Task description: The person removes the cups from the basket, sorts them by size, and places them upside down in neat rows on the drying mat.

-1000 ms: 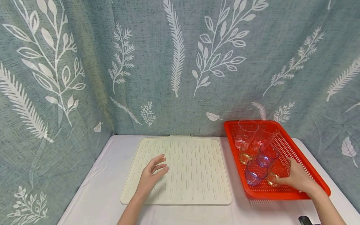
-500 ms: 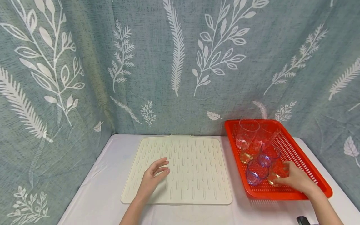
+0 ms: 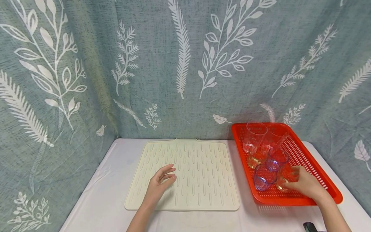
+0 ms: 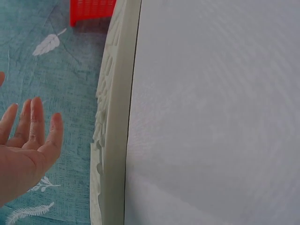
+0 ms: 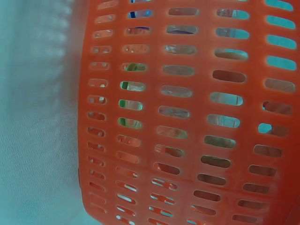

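Observation:
Over the cream drying mat (image 3: 203,180), my left hand (image 3: 157,182) hovers with relaxed, slightly bent fingers and holds nothing. The left wrist view shows that same hand (image 4: 28,145) with its fingers spread, beside the mat's edge (image 4: 117,112). My right hand (image 3: 307,183) reaches into the red basket (image 3: 330,193), its thumb and fingers curved round a yellow-tinted glass (image 3: 281,185). Left of that glass stand two blue-purple glasses (image 3: 264,178). In the right wrist view, the slotted basket wall (image 5: 145,140) hides the hand.
Farther back in the basket are another yellow-tinted glass (image 3: 253,161) and tall clear glasses (image 3: 251,141). A dark object (image 3: 309,226) lies at the front edge near the right forearm. Patterned green curtains (image 3: 162,64) hang behind and at both sides of the white table (image 3: 98,193).
My left hand has drifted slightly right and down over the mat. The right hand stays at the yellow-tinted glass in the basket, with its fingers only slightly shifted.

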Demonstrator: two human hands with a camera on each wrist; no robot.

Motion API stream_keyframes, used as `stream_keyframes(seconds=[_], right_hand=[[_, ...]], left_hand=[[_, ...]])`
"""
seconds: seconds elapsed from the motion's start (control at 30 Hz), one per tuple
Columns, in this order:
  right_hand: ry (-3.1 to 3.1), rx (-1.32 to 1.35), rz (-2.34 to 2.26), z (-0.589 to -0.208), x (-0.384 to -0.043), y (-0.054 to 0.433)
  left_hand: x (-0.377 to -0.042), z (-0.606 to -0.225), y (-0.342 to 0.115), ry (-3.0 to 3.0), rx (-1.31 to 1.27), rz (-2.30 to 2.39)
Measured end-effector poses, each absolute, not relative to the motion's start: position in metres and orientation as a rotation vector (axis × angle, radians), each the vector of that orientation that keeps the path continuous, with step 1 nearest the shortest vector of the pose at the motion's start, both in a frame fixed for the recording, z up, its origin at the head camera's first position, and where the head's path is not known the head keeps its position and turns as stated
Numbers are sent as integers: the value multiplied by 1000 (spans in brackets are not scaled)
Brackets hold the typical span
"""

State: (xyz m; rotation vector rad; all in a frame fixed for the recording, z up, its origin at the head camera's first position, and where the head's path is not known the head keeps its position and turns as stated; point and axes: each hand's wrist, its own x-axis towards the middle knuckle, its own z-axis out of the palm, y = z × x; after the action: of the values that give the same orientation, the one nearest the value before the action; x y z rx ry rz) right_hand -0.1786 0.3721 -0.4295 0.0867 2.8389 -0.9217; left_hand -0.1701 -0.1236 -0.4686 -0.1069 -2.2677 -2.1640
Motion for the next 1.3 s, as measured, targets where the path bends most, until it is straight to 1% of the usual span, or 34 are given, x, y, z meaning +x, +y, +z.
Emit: stream_keyframes(seconds=[0.43,0.57,0.77,1.0,1.2,1.3], right_hand=[[2883,206,-982,-420,-173,369],[2908,287,-980,-414,-168,368],[3029,294,-1100,-410,-157,361],[3072,319,-1247,-396,-150,344],[3040,286,-1363,-382,-148,321],[3027,226,-1422,-376,-148,307]], left_hand=[[-169,-472,-128,-2226,-85,-2171],[-168,-472,-127,-2212,-71,-2178],[-169,-474,-126,-2190,-59,-2215],[-168,-472,-123,-2190,-71,-2212],[-166,-469,-120,-2182,-113,-2229],[-165,-468,-117,-2175,-134,-2231]])
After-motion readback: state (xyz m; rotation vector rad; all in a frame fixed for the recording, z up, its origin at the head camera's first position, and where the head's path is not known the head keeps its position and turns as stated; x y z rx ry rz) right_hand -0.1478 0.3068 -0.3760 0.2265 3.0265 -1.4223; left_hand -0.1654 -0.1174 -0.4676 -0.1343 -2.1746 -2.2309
